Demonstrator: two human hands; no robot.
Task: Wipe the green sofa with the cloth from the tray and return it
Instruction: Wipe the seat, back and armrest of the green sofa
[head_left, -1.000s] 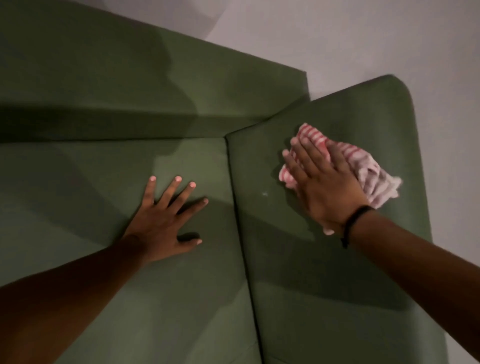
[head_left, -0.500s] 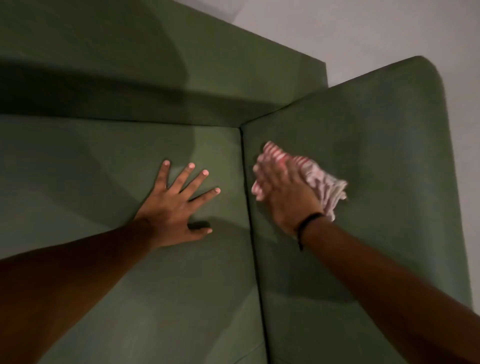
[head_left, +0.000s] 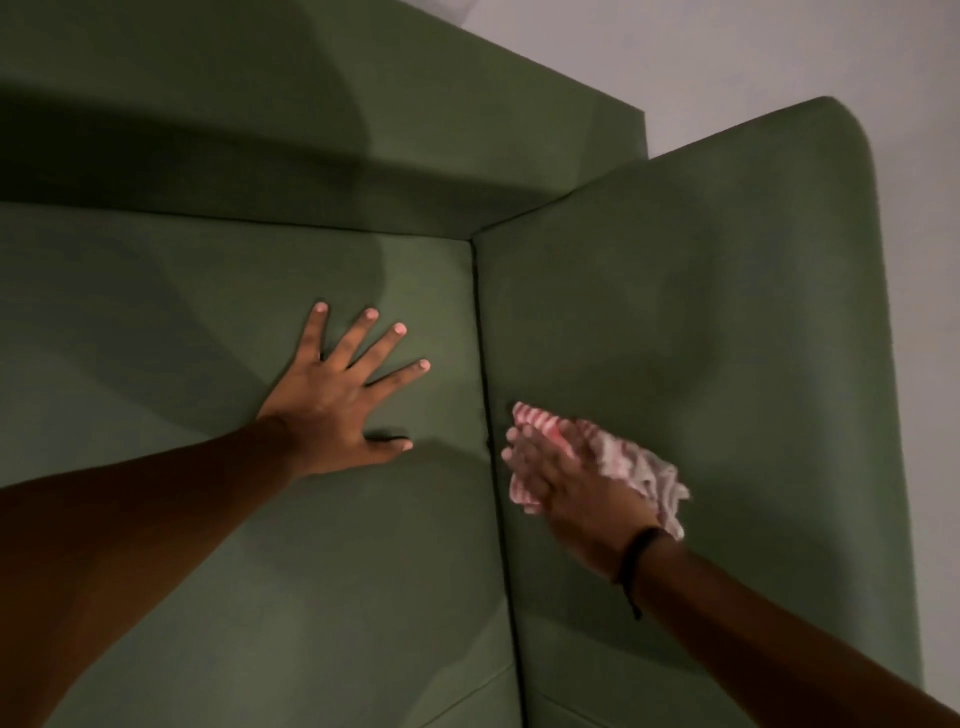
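The green sofa (head_left: 701, 291) fills the view, its seat cushion on the left and its padded armrest panel on the right. My right hand (head_left: 571, 499) presses a crumpled pink-and-white striped cloth (head_left: 631, 462) flat against the armrest, close to the dark seam beside the seat. The hand is motion-blurred and a black band circles its wrist. My left hand (head_left: 337, 395) lies flat on the seat cushion with fingers spread, holding nothing. No tray is in view.
The sofa's backrest (head_left: 311, 130) runs along the top, partly in shadow. A pale grey wall (head_left: 779, 62) shows behind and to the right of the armrest. A dark gap (head_left: 483, 364) separates seat and armrest.
My right hand has slid the cloth down and left across the armrest, toward the seam by the seat. My left hand stays planted on the cushion.
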